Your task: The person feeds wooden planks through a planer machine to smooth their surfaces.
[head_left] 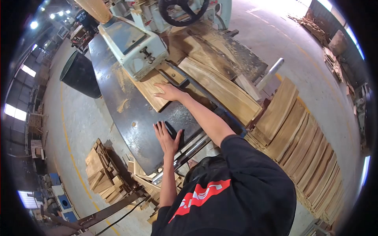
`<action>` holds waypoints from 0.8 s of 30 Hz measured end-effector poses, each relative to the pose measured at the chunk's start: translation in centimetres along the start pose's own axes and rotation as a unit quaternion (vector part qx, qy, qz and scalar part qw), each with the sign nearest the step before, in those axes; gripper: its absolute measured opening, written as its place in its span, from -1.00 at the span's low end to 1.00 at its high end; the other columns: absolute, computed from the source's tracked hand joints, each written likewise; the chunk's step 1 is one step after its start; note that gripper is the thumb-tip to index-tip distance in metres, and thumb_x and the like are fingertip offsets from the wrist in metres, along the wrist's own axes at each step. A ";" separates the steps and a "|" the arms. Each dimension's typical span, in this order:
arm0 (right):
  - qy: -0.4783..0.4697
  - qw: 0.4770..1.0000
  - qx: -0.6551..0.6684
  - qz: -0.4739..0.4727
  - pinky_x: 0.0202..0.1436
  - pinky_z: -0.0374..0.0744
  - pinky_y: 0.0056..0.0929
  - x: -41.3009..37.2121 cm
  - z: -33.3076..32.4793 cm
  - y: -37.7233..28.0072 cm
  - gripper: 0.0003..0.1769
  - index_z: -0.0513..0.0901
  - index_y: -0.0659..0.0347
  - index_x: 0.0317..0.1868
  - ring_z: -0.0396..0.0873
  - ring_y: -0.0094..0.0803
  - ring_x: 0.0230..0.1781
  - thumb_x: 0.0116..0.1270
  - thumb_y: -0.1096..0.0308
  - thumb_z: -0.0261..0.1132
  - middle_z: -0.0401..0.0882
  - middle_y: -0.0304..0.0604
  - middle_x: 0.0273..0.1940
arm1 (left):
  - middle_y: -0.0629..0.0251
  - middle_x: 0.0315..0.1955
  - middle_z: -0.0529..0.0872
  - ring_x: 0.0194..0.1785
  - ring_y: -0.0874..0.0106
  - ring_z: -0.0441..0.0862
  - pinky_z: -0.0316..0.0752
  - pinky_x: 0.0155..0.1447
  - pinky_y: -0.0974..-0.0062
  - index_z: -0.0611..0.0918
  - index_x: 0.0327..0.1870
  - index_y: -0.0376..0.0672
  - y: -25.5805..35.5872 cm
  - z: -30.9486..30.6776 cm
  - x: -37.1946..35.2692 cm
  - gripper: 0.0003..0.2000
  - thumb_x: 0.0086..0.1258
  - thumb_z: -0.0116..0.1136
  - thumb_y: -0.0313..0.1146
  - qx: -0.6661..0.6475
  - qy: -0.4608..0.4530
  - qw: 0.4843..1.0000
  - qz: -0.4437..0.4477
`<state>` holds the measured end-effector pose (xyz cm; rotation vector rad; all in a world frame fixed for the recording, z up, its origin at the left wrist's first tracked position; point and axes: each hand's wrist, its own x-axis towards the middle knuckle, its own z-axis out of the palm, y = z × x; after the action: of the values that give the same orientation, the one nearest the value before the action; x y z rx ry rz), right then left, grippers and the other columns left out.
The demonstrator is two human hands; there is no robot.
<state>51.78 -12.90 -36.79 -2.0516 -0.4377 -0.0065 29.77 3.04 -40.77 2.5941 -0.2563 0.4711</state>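
A pale wooden board (pixel 151 92) lies on the dark metal machine table (pixel 136 135), its far part hidden under the white machine housing (pixel 143 57). My right hand (pixel 170 92) rests on the board's near part, fingers spread toward the housing. Nearer to me, my left hand (pixel 167 141) lies on the bare metal near the table's edge, fingers stretched out and holding nothing. Along the right side of the board runs a dark guide rail (pixel 220 112), and beyond it lies a wide plank (pixel 216 88).
Many planks (pixel 305 151) are stacked at the right. Offcuts (pixel 103 171) are piled on the floor at the lower left. A black bin (pixel 80 74) stands left of the table. A dark handwheel (pixel 183 10) is at the top, and a metal roller (pixel 269 74) sticks out right.
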 end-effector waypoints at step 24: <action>0.207 0.866 -0.289 0.351 0.30 0.67 0.03 -23.4 -22.0 -1.9 -0.34 0.82 0.04 0.22 0.74 0.09 0.26 0.34 -0.28 0.49 0.81 0.18 0.15 | -0.12 0.66 0.33 0.76 -0.06 0.16 0.03 0.79 -0.03 0.43 0.58 -0.35 1.2 -0.6 -1.4 -0.13 0.43 0.46 0.10 0.016 0.010 0.999 -0.050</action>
<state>33.18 -37.75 -28.42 -2.5972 0.6771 -0.1521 27.93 2.44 -40.25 2.6171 -0.1120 0.4677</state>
